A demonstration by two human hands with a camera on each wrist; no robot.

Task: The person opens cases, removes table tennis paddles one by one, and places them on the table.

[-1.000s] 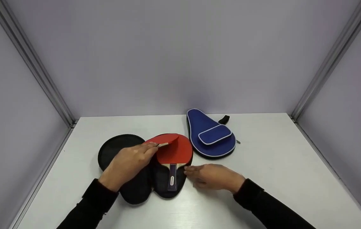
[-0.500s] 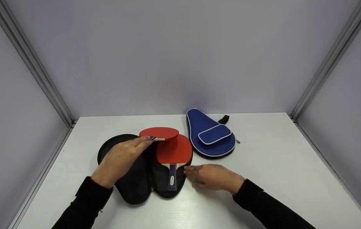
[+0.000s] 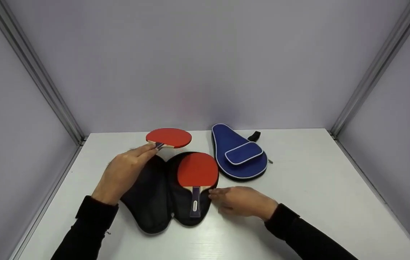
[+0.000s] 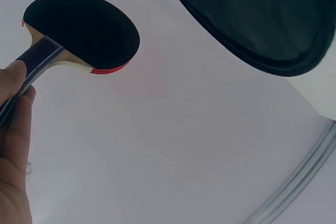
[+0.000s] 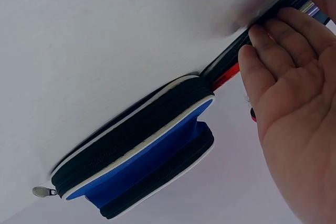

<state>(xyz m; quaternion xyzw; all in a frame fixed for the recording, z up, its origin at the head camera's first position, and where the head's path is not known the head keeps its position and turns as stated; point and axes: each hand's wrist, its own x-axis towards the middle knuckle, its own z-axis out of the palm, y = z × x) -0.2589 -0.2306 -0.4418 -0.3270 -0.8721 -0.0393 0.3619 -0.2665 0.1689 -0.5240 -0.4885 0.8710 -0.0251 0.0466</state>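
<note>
My left hand (image 3: pixel 123 173) grips the handle of a table tennis bat (image 3: pixel 169 137), raised above the back of the left case half. The head view shows its red face; the left wrist view shows its black face (image 4: pixel 84 27). A second red bat (image 3: pixel 197 169) lies in the right half of a black case (image 3: pixel 151 206), which is spread open on the table. At that half's right edge, my right hand (image 3: pixel 241 200) rests with extended fingers touching the rim, as the right wrist view also shows.
Behind and to the right of the black case lies a blue bat case (image 3: pixel 241 169) with white piping, a front pocket and a black strap (image 3: pixel 254 136). Grey panel walls enclose the white table (image 3: pixel 317 180) at the back and sides.
My left hand has lifted the bat up and away to the back left, uncovering the second bat's blade. My right hand stays at the case's edge.
</note>
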